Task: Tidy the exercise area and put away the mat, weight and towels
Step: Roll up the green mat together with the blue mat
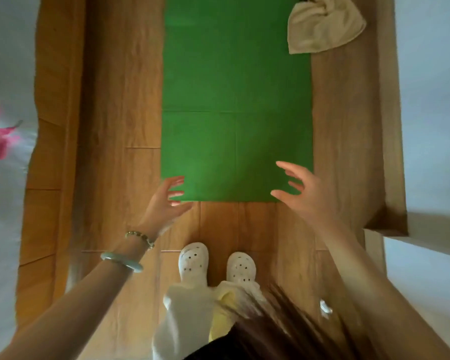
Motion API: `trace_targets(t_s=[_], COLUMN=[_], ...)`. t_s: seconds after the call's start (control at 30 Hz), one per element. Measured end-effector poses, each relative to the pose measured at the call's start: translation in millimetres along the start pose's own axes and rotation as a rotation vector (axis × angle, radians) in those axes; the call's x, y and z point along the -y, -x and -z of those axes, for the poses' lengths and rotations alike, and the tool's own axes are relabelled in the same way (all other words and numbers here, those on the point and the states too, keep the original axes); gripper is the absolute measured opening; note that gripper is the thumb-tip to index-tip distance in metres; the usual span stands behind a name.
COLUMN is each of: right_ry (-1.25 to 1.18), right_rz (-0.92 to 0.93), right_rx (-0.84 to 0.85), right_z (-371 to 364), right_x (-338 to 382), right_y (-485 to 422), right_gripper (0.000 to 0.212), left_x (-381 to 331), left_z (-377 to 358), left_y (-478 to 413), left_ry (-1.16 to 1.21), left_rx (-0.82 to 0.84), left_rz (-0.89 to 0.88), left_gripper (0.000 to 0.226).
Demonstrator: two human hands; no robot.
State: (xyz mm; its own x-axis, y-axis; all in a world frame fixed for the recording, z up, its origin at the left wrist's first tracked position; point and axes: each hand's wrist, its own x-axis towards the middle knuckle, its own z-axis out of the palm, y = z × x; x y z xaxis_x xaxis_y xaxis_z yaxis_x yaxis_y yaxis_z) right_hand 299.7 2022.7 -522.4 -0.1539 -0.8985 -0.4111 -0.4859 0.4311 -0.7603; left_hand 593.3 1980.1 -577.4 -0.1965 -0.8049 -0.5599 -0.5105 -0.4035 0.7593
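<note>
A green exercise mat (234, 87) lies flat on the wooden floor, running away from me, its near edge just ahead of my feet. A beige towel (322, 24) is bunched at the mat's far right corner, partly on the floor. My left hand (166, 201) hovers at the mat's near left corner with fingers spread and loosely bent, holding nothing. My right hand (304, 193) hovers over the near right corner, fingers spread, also holding nothing. No weight is in view.
The wooden floor (114, 126) forms a narrow strip between a white bed with a pink flower pattern (0, 131) on the left and a white surface (431, 100) behind a wooden edge on the right. My feet in white clogs (216, 263) stand just short of the mat.
</note>
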Motion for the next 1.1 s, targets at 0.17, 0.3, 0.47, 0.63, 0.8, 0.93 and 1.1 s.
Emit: trace_targets(t_s=[0.17, 0.3, 0.47, 0.63, 0.8, 0.93, 1.1], right_ry=[0.077, 0.168, 0.340, 0.592, 0.796, 0.818, 0.689], right_rz=[0.025, 0.015, 0.043, 0.227, 0.388, 0.519, 0.530], right_rx=[0.035, 0.097, 0.213, 0.286, 0.380, 0.349, 0.378], right_z=[-55.3, -94.0, -129.3, -147.9, -152.7, -149.8, -141.7], right_x=[-93.8, -160.9, -235.0, -278.5, -299.1, -307.1, -314.3], right_y=[-51.2, -86.5, -123.8, -147.2, -157.5, -165.5, -165.9], right_gripper=[0.055, 0.057, 0.062, 0.066, 0.072, 0.064, 0.038], left_x=[76.5, 129.2, 190.4, 224.7, 232.9, 233.8, 231.8], left_z=[-45.4, -74.0, -103.8, -115.1, -115.8, -109.7, -101.3], left_y=[-68.0, -113.0, -159.7, -193.7, -215.7, -223.4, -223.3], left_ry=[-0.064, -0.207, -0.537, -0.854, -0.937, -0.912, -0.947], left_rx=[0.054, 0.074, 0.153, 0.206, 0.225, 0.246, 0.316], left_rz=[-0.034, -0.098, -0.225, -0.481, -0.609, -0.700, -0.821], left_gripper=[0.061, 0.066, 0.065, 0.064, 0.064, 0.054, 0.039])
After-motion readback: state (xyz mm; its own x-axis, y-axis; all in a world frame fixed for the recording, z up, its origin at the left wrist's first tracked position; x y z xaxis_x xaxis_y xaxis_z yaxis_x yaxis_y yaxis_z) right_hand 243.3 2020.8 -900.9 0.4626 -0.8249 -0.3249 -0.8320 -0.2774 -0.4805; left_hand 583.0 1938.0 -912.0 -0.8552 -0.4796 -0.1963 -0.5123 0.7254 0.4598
